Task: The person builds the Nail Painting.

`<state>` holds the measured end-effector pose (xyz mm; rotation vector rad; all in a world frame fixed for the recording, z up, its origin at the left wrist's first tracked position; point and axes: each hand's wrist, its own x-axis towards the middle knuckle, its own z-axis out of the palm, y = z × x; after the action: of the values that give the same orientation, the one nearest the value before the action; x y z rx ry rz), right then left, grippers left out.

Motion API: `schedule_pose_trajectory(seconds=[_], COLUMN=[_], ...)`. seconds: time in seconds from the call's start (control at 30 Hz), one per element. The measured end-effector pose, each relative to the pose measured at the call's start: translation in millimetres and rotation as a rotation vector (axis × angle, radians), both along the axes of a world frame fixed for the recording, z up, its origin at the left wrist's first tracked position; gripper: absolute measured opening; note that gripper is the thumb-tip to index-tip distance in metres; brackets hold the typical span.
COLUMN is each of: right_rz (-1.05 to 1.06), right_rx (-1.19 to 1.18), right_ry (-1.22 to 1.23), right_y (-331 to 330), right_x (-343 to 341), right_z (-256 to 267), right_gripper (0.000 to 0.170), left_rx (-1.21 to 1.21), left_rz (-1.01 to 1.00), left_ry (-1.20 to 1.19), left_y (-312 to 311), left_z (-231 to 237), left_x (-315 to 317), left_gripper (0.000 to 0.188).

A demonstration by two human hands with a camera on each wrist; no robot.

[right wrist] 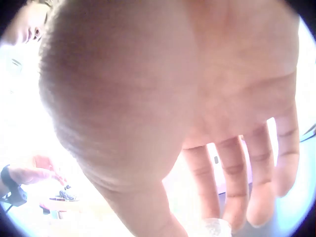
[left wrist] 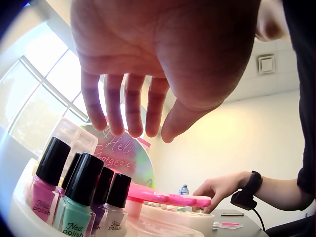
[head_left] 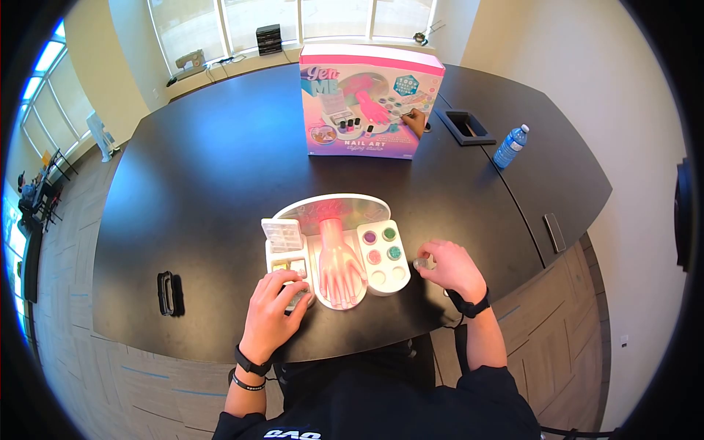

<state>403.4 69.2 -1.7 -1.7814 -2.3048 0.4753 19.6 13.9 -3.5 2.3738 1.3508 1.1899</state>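
Observation:
My left hand (head_left: 273, 314) is over the left part of a white nail station (head_left: 314, 257), fingers bent loosely. In the left wrist view that hand (left wrist: 163, 59) hangs above black-capped polish bottles (left wrist: 79, 192), with a gap between. A pink model hand (head_left: 337, 268) lies palm-down at the station's middle. On the right tray (head_left: 389, 280), several round wells hold purple, green, teal and pink pots (head_left: 374, 257); two front wells hold none. Just right of it, my right hand (head_left: 453, 270) pinches a small clear pot (head_left: 420, 263), also at the fingertips in the right wrist view (right wrist: 217, 228).
A pink and white box (head_left: 370, 103) stands behind the station. A water bottle (head_left: 511, 147), a dark tray (head_left: 463, 128) set in the table (head_left: 220, 183) and a phone (head_left: 554, 232) are to the right. A black frame-like object (head_left: 168, 293) lies on the left.

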Motion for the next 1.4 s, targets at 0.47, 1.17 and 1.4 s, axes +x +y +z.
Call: schedule_pose_trajectory(seconds=[0.47,1.17,1.4], right_rz=[0.176,0.305,0.306], right_rx=[0.216,0.165,0.168], right_ry=[0.154,0.139,0.126], right_y=[-9,-6,-6], right_x=[-38,-65,-66], right_z=[17,1,-5], right_gripper=[0.026,0.021,0.021], left_rx=[0.000,0.000,0.000], left_rz=[0.000,0.007,0.008], left_ry=[-0.002,0.009,0.007], left_y=[-1,-4,-3], left_z=[1,4,5], left_x=[-2,-3,-3], left_gripper=[0.024,0.021,0.025])
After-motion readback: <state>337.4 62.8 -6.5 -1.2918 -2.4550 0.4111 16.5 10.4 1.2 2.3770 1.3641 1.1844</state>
